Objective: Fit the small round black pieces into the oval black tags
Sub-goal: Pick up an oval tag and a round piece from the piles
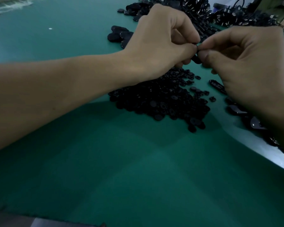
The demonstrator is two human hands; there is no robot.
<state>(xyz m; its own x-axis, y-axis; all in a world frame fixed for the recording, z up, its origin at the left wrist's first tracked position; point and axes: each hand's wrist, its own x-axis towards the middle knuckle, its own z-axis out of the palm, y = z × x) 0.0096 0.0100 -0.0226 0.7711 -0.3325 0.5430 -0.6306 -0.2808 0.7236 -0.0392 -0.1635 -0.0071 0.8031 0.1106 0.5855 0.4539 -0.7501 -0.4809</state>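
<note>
Two hands are recorded meeting fingertip to fingertip above the mat. The left hand (162, 41) is curled, with thumb and forefinger closed in a pinch. The right hand (246, 63) is curled likewise, its thumb and forefinger closed against those of the left. A small black part (197, 59) is gripped at the meeting point, and only its lower end is exposed below the thumbs. Whether it is a tag or a round piece cannot be told, nor which hand bears most of it. It is held clear of the surface.

Directly beneath the grip, a pile of small round pieces (162, 99) is spread on the green mat (138, 169), its far side hidden under the left wrist. A few strays are scattered off its right margin. A single oval tag (217, 86) is noted just beside the right palm, apart from the pile. More oval tags (252, 123) are partly covered by the right forearm, along a white curved edge (269, 154) bordering the mat.

Beyond the left hand a small cluster of tags (118, 36) is laid, and a large dark heap (220, 15) is banked at the far right. A broad stretch of mat is seen between the pile and the near edge, which is bordered by a grey strip (23, 222).
</note>
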